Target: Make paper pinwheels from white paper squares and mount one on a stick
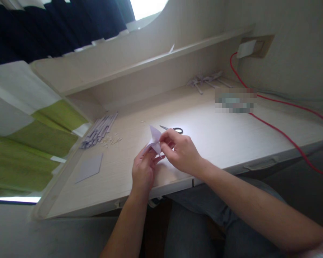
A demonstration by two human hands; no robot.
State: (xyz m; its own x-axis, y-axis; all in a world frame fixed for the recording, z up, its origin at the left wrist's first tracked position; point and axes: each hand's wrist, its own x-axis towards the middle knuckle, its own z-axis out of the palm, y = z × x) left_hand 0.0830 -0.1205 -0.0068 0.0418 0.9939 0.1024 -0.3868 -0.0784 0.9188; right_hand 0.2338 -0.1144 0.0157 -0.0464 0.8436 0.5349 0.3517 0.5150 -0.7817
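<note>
A pale lilac paper pinwheel (155,135) with pointed, folded blades is held above the front of the desk. My left hand (144,168) grips it from below and behind, its fingers partly hidden by the paper. Near the pinwheel's middle, my right hand (179,148) has thumb and forefinger pinched together on the paper. Whether a small piece is also between those fingertips, I cannot tell. Just beyond the right hand lies a pair of scissors (178,130) with dark handles, partly covered by the fingers.
Rolled paper sticks (98,130) lie piled at the left, beside small pale bits (111,139). A flat lilac paper square (89,167) is nearer the front. Several paper pieces on sticks (204,80) rest at the back right. A red cable (280,138) crosses the desk's right side, near a blurred item (234,101).
</note>
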